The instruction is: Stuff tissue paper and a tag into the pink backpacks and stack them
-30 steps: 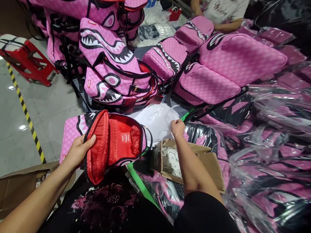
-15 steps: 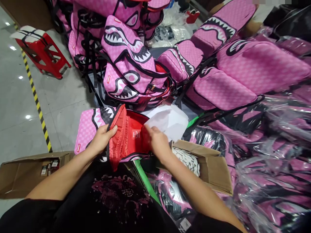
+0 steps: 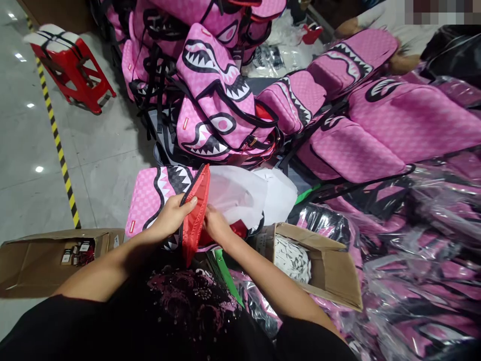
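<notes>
Red flap (image 3: 195,225) hides right hand (image 3: 218,229) (partly).

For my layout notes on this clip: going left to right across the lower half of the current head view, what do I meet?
Open cardboard box → left hand gripping a red flap → right hand → cardboard box of white pieces → plastic-wrapped bags.

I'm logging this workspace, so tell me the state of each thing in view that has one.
Left hand, gripping the red-lined flap
Right hand, fingertips hidden behind the flap
Pink backpack in hand, unzipped
Sheer white sheet, across the backpack's opening
Right carton, open, white slips inside
Left carton, open, small items inside
Red stool, upright
Bags at right, plastic-wrapped
</notes>
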Action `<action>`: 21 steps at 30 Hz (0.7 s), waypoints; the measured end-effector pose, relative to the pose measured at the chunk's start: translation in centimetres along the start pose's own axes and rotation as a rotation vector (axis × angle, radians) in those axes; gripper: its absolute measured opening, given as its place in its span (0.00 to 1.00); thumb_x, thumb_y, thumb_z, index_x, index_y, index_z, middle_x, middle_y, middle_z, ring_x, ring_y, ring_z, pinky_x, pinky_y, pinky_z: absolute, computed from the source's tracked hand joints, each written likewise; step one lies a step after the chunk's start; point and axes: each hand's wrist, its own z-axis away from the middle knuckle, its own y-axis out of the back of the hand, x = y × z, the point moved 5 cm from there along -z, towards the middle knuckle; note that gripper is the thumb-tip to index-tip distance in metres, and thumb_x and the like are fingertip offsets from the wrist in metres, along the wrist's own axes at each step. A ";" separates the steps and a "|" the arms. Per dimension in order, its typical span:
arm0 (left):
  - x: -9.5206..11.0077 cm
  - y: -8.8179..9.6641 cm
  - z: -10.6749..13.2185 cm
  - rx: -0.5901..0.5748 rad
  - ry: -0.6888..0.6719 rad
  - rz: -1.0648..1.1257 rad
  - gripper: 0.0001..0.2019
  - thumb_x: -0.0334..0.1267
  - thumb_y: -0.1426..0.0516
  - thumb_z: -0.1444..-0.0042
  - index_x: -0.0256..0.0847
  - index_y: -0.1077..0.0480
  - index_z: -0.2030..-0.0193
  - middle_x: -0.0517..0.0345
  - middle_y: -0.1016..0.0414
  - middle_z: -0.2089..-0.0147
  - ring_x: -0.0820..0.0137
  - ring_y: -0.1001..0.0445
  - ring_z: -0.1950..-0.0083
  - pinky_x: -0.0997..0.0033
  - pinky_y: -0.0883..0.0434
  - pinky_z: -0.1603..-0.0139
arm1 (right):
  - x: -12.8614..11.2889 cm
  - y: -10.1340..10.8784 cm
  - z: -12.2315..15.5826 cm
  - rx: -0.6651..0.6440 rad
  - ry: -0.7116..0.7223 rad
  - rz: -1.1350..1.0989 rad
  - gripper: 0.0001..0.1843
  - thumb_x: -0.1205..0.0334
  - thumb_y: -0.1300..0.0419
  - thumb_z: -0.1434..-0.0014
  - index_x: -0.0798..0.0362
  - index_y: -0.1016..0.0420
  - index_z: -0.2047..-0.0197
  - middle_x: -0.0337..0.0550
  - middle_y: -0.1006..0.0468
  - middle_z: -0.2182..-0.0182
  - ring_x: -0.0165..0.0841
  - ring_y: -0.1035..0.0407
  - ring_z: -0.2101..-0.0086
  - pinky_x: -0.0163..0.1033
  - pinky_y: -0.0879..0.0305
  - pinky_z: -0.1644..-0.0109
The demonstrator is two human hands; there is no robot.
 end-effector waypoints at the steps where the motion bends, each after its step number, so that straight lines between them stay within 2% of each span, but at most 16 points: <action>1: 0.0 0.2 0.0 -0.003 0.005 0.001 0.22 0.56 0.35 0.51 0.35 0.29 0.68 0.57 0.27 0.71 0.67 0.29 0.67 0.69 0.30 0.65 | 0.5 0.7 1.3 0.069 0.035 0.009 0.24 0.68 0.51 0.32 0.53 0.35 0.35 0.53 0.24 0.46 0.37 0.26 0.51 0.39 0.30 0.49; 4: -0.1 0.5 -0.1 -0.006 0.015 -0.002 0.23 0.58 0.36 0.51 0.35 0.28 0.68 0.58 0.27 0.72 0.67 0.28 0.67 0.69 0.31 0.65 | 2.7 2.6 5.5 0.265 0.096 0.175 0.25 0.68 0.50 0.33 0.55 0.34 0.34 0.57 0.27 0.42 0.42 0.31 0.44 0.44 0.33 0.42; 7: -0.3 0.4 -0.1 -0.023 0.017 -0.004 0.24 0.58 0.36 0.51 0.35 0.28 0.67 0.58 0.27 0.71 0.68 0.28 0.68 0.69 0.31 0.65 | 4.8 3.4 6.5 0.341 0.064 0.397 0.27 0.71 0.48 0.35 0.56 0.35 0.33 0.61 0.34 0.35 0.50 0.41 0.37 0.60 0.44 0.34; 8: -0.3 0.4 -0.2 -0.025 0.016 -0.006 0.24 0.58 0.36 0.51 0.35 0.28 0.67 0.57 0.26 0.70 0.68 0.28 0.68 0.69 0.32 0.65 | 5.1 3.1 5.8 0.320 0.052 0.444 0.28 0.72 0.48 0.35 0.55 0.35 0.33 0.61 0.35 0.35 0.52 0.43 0.36 0.65 0.48 0.33; 10: -0.2 0.4 -0.1 -0.019 0.014 -0.011 0.23 0.57 0.35 0.51 0.35 0.27 0.66 0.58 0.26 0.70 0.68 0.29 0.68 0.70 0.32 0.65 | 5.4 2.1 4.0 0.215 0.085 0.488 0.25 0.73 0.48 0.35 0.53 0.31 0.36 0.58 0.29 0.40 0.49 0.38 0.39 0.69 0.53 0.32; 12: 0.0 0.6 0.0 -0.011 0.020 -0.013 0.23 0.57 0.35 0.52 0.35 0.27 0.67 0.58 0.27 0.70 0.69 0.30 0.68 0.71 0.33 0.67 | 5.2 1.1 3.0 0.100 0.185 0.492 0.18 0.72 0.49 0.34 0.52 0.23 0.47 0.51 0.21 0.53 0.43 0.32 0.47 0.66 0.55 0.30; 14: 0.1 0.7 0.1 -0.008 0.027 -0.009 0.23 0.56 0.34 0.52 0.35 0.28 0.68 0.59 0.28 0.71 0.71 0.32 0.70 0.72 0.35 0.69 | 5.5 0.6 3.9 0.034 0.275 0.489 0.16 0.72 0.49 0.34 0.52 0.20 0.56 0.48 0.20 0.60 0.40 0.30 0.50 0.62 0.54 0.28; 16: 0.1 0.7 0.2 -0.008 0.030 -0.001 0.23 0.56 0.34 0.53 0.35 0.29 0.69 0.59 0.28 0.71 0.72 0.33 0.71 0.73 0.35 0.69 | 6.4 0.7 6.2 -0.005 0.287 0.498 0.14 0.73 0.47 0.35 0.54 0.20 0.57 0.51 0.20 0.54 0.42 0.33 0.44 0.61 0.54 0.28; 18: 0.0 0.8 0.3 -0.001 0.027 0.006 0.23 0.56 0.34 0.53 0.35 0.28 0.69 0.59 0.28 0.71 0.72 0.32 0.70 0.73 0.34 0.69 | 7.7 1.0 8.6 -0.092 0.179 0.508 0.15 0.70 0.40 0.39 0.55 0.21 0.49 0.55 0.26 0.43 0.48 0.39 0.37 0.64 0.55 0.29; 21: -0.1 0.8 0.3 0.004 0.031 0.019 0.22 0.56 0.34 0.53 0.35 0.28 0.69 0.59 0.28 0.70 0.72 0.32 0.70 0.73 0.34 0.69 | 7.6 0.4 9.5 -0.299 0.030 0.426 0.41 0.59 0.29 0.50 0.49 0.34 0.33 0.55 0.38 0.32 0.57 0.47 0.33 0.68 0.55 0.30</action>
